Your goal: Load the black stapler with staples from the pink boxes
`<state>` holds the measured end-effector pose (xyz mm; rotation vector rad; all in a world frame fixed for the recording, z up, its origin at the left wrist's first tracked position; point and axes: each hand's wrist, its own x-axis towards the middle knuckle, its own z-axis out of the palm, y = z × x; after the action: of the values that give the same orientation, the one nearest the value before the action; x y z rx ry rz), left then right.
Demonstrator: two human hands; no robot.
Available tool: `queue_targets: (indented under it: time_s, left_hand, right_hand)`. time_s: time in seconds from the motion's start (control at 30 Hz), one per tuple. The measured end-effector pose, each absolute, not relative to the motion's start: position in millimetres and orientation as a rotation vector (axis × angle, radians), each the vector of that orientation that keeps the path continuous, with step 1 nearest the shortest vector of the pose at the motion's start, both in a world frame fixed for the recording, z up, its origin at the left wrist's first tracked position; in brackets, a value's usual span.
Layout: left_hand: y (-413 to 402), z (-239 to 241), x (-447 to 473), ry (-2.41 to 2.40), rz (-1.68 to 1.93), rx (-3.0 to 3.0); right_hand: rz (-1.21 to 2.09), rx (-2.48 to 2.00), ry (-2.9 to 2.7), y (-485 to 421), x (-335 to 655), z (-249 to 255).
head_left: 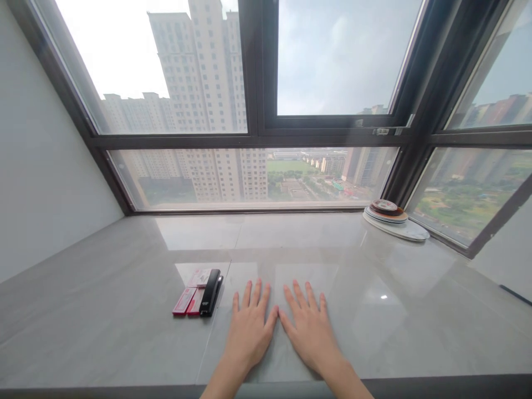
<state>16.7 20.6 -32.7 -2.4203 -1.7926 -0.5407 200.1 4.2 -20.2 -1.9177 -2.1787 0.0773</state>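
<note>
Both hands lie palm down on the grey tiled sill, fingers spread, thumb tips meeting. My left hand (pixel 250 327) is flat and holds nothing. To its left rests a black stapler (pixel 210 292), lying lengthwise against several small red-and-white boxes (pixel 185 301), which look like staple boxes. A paler box (pixel 199 277) sits behind them, partly covered by the stapler. My right hand (pixel 310 328) is likewise flat, with nothing in or under its fingers that I can see.
A stack of plates (pixel 397 226), or flat round discs, stands in the far right corner by the window frame (pixel 257 141). The sill's front edge (pixel 449 382) runs beneath my wrists. A dark thin object (pixel 515 295) shows at the right edge.
</note>
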Motion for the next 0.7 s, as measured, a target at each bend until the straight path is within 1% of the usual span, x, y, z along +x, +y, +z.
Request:
queue_targets:
  time_s: [0.17, 0.7]
  left_hand:
    - [22.1, -34.4, 16.5, -1.802, -0.565, -2.396]
    - [20.6, -36.3, 18.3, -1.797, -0.626, -2.368]
  right_hand:
    - [0.035, -1.927, -2.148, 4.2, 199.6, -20.2]
    - [0.043, -1.916, -2.174, 4.2, 199.3, -19.7]
